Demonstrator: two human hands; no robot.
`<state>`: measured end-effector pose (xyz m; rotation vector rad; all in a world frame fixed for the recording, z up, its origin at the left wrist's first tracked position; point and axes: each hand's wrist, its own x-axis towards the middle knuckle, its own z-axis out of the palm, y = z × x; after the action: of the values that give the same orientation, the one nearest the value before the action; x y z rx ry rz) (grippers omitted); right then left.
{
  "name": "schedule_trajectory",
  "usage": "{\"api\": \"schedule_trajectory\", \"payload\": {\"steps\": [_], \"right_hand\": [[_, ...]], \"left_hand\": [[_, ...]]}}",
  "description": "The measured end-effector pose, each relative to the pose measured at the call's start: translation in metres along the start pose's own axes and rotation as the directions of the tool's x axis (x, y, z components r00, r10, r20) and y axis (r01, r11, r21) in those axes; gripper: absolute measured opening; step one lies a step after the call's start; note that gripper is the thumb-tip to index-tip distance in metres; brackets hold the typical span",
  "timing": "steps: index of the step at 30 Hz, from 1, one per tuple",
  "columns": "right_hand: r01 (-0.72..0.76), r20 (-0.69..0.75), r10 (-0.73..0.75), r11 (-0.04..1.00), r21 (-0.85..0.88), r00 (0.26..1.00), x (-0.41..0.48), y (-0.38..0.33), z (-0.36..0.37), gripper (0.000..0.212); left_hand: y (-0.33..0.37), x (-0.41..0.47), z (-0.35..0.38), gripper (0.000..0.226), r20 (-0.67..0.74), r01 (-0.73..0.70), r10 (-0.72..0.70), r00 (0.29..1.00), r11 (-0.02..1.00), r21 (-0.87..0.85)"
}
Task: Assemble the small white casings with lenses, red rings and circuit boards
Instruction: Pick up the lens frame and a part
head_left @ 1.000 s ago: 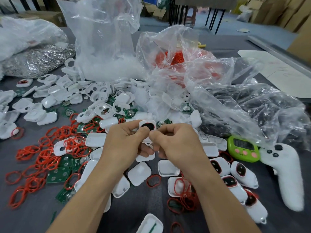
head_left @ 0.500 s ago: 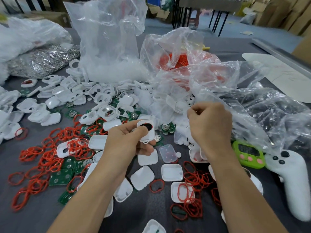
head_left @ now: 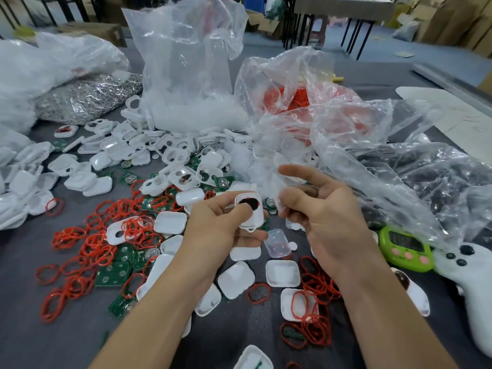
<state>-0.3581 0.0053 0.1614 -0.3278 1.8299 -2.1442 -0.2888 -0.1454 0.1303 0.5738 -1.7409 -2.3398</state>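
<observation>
My left hand (head_left: 221,230) grips a small white casing (head_left: 250,209) with a dark lens facing up, thumb pressed on its front. My right hand (head_left: 327,217) hovers just right of it, index finger straight and the other fingers loosely curled; no part shows in it. Loose red rings (head_left: 87,243) and green circuit boards (head_left: 114,275) lie on the table at the left. Empty white casing halves (head_left: 282,272) lie below my hands. A clear cover (head_left: 277,242) lies between my wrists.
Behind stand a clear bag of white parts (head_left: 186,75), a bag of red rings (head_left: 298,99) and a bag of dark parts (head_left: 426,182). A green timer (head_left: 404,247) and a white controller (head_left: 474,283) lie at the right. A finished casing (head_left: 410,291) sits by my right forearm.
My right hand left the casing, reached to the pile by the bags as a fist, and has now come back toward the casing with fingers loosened. The left hand kept its grip.
</observation>
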Motion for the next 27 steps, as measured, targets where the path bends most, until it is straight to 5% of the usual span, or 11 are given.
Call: {"api": "schedule_trajectory", "payload": {"steps": [14,21,27], "right_hand": [[0.042,-0.032,-0.05,0.978,-0.205,0.998,0.0019,0.0024,-0.0022,0.018],[0.205,0.041,-0.222,0.795,-0.57,0.974,0.0007,-0.0029,-0.0073,0.028],[0.238,0.094,-0.232,0.735,-0.635,0.968,-0.0035,-0.0058,-0.0051,0.018]], "left_hand": [[-0.0067,0.004,-0.0012,0.024,0.046,0.043,-0.041,0.998,0.998,-0.034],[-0.0051,0.0049,-0.0024,0.031,0.12,0.117,-0.109,0.987,0.991,-0.063],[-0.0033,0.004,-0.0021,0.033,0.168,0.15,-0.136,0.976,0.986,-0.077]]}}
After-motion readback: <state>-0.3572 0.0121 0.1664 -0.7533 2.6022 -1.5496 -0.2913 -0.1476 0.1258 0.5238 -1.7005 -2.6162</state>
